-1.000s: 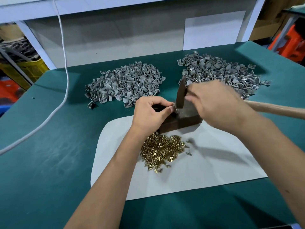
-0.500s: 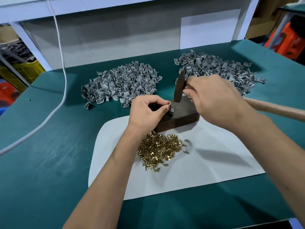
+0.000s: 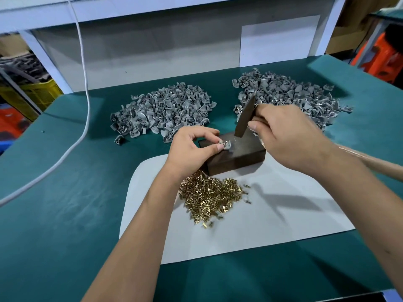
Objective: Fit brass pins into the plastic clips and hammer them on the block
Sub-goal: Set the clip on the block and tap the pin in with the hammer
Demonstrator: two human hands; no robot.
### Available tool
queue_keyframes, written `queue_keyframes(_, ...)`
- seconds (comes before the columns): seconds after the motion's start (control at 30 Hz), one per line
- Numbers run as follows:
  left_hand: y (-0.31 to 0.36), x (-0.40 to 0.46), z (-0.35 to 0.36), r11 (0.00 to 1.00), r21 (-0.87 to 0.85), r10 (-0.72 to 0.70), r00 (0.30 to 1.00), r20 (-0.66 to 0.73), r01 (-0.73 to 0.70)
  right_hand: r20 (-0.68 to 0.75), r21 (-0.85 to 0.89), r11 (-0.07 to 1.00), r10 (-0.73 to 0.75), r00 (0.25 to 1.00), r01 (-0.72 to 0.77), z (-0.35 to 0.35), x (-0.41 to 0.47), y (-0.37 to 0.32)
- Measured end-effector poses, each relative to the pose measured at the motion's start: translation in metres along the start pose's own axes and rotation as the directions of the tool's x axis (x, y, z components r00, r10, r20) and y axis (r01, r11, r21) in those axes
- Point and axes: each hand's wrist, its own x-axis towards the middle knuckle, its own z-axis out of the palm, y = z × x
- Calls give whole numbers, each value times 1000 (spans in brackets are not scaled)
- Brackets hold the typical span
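A dark block [image 3: 239, 155] stands on a white sheet [image 3: 272, 214]. My left hand [image 3: 192, 151] pinches a grey plastic clip [image 3: 225, 144] with a pin in it on the block's top. My right hand [image 3: 290, 138] grips a hammer [image 3: 245, 119] close to its dark head, which hangs just above the block to the right of the clip. The wooden handle [image 3: 375, 162] runs out to the right behind my forearm. A heap of brass pins [image 3: 209, 197] lies on the sheet in front of the block.
Two heaps of grey clips lie on the green table, one at the back middle [image 3: 163, 110] and one at the back right [image 3: 290, 94]. A white cable [image 3: 85, 88] hangs down and crosses the table's left side. A white panel [image 3: 279, 40] leans on the back wall.
The hammer head has lifted off the clip and now sits a little higher and to the right. My left hand still holds the clip on the block.
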Motion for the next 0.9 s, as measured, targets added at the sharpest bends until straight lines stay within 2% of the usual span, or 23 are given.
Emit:
queue_keyframes(0.07,-1,0,-1,999,-29,-37,999,18,37,-126,73,996,-48,991,58,-1,0,-5)
queue_keyframes(0.1,0,0,-1,998,-47,-47,999,22,48,-128,81,993,-72,989,83,1,0,-8)
queue_keyframes(0.2,2,-1,0,994,-89,-69,997,28,71,106,-25,999,-39,994,42,15,0,-16)
queue_keyframes(0.23,2,-2,0,993,-90,-70,997,28,72,129,-69,997,-36,991,45,15,0,-15)
queue_keyframes(0.3,3,-2,0,993,-87,-80,996,23,82,71,-134,986,-86,994,95,10,4,-13)
queue_keyframes(0.37,4,-1,1,993,-77,-89,996,28,91,-96,-59,989,-142,985,137,5,6,-11)
queue_keyframes(0.4,4,-1,1,993,-73,-88,996,27,90,-125,-35,990,-140,982,137,6,6,-11)
queue_keyframes(0.53,4,-3,0,993,-72,-93,995,29,95,100,-154,986,-45,994,60,19,5,-7)
queue_keyframes(0.6,5,-3,0,995,-55,-88,996,22,89,88,-105,993,-41,995,50,12,4,1)
queue_keyframes(0.73,7,-3,5,997,-33,-75,997,10,75,98,137,990,2,995,-16,-7,-5,26)
queue_keyframes(0.8,8,-4,8,997,-45,-68,998,10,68,121,119,993,-2,993,-13,-17,-10,42)
queue_keyframes(0.9,10,-6,13,995,-64,-76,997,13,76,228,0,999,47,973,-49,-27,-20,60)
